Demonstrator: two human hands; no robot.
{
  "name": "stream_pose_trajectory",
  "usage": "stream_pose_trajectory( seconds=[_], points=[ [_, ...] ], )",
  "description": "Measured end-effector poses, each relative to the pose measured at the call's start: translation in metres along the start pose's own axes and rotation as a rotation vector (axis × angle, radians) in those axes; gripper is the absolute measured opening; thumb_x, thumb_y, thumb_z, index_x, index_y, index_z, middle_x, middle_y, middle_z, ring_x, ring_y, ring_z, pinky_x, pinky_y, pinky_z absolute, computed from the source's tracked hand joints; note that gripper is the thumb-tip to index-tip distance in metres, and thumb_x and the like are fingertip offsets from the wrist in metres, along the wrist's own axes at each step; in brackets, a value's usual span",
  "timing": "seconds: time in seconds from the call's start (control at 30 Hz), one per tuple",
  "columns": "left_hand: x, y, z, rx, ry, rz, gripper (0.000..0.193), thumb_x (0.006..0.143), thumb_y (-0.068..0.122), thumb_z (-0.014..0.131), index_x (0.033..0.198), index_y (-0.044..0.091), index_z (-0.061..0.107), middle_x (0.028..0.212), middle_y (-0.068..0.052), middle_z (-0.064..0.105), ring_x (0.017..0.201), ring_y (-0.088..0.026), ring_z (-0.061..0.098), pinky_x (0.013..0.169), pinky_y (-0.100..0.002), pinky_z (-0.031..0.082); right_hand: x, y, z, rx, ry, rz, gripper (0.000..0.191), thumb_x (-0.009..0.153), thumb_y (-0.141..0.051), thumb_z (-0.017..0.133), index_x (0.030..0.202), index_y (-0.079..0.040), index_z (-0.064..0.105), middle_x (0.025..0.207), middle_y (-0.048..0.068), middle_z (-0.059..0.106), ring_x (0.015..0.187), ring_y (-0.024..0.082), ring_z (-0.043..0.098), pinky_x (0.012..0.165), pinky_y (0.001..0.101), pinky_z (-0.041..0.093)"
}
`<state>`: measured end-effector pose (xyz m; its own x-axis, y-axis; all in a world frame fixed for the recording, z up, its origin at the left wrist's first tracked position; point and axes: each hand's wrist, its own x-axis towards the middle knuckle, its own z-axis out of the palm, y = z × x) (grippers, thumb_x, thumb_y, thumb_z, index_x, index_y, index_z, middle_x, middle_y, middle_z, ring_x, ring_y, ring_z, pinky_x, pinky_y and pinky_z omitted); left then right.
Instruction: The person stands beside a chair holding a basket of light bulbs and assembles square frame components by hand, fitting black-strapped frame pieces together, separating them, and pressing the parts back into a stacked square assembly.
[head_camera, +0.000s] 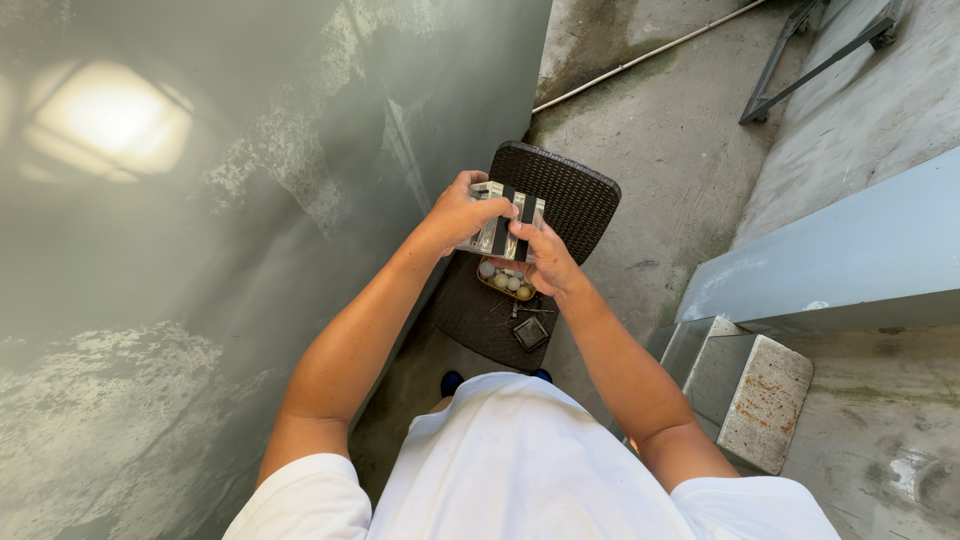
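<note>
Along the left of the view runs a tall grey-green painted wall (180, 300), mottled with pale patches and catching a blurred square of light near its top. Beside it lies the stained concrete floor (670, 190), crossed by a thin pale pipe (640, 60) at the far end, with a dark metal frame (810, 60) resting further right. A long grey-blue beam (830, 260) slants across the right side, and below it sits a rough pale concrete block (765, 400) with rusty flecks. Between wall and block stands a dark brown woven wicker chair (575, 195), seen from above, serving as the worktop. On its seat rests a small shallow tin (505, 282) holding several pale round pieces, and nearer the person lie a small dark square part (531, 333) and a few thin metal bits that are too small to tell apart. Above the chair, the left hand (462, 215) and right hand (540, 258) are close together, both clamped on a small clear rectangular block with two black stripes (503, 222); the left hand grips its left end with the thumb laid across the top, while the right hand pinches its lower right edge. The block is held in the air, apart from the chair seat below.
</note>
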<state>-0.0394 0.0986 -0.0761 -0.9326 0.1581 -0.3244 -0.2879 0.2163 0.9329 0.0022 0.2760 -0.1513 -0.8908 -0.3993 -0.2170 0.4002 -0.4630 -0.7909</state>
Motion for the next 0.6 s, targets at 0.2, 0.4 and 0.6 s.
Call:
stream_pose_trajectory(
  seconds=[0.2,0.4,0.6],
  points=[
    [-0.0015,0.0001,-0.0003,0.006,-0.008,-0.012,0.093,0.062,0.032,0.079,0.142,-0.002,0.046,0.128,-0.022,0.063,0.114,-0.030,0.067,0.092,-0.041,0.058,-0.0011,-0.0014,0.0025,-0.021,0.023,0.010,0.060,0.090,-0.037,0.066,0.142,-0.014,0.046,0.131,0.011,0.058,0.119,0.025,0.062,0.097,0.0549,0.057],
    [-0.0020,0.0002,-0.0013,0.005,-0.013,-0.016,0.093,0.062,0.032,0.079,0.142,-0.002,0.046,0.126,-0.023,0.063,0.113,-0.031,0.068,0.092,-0.041,0.058,-0.0028,-0.0013,0.0044,-0.032,0.034,0.003,0.061,0.089,-0.038,0.067,0.142,-0.014,0.046,0.131,0.010,0.057,0.119,0.025,0.062,0.096,0.0541,0.058],
    [-0.0021,-0.0021,-0.0022,0.001,-0.021,-0.012,0.093,0.062,0.031,0.080,0.142,-0.002,0.046,0.124,-0.023,0.065,0.112,-0.030,0.069,0.093,-0.040,0.058,-0.0024,0.0000,0.0054,-0.033,0.043,0.005,0.060,0.090,-0.037,0.067,0.141,-0.014,0.046,0.130,0.011,0.057,0.119,0.025,0.062,0.096,0.0545,0.058]
  ],
)
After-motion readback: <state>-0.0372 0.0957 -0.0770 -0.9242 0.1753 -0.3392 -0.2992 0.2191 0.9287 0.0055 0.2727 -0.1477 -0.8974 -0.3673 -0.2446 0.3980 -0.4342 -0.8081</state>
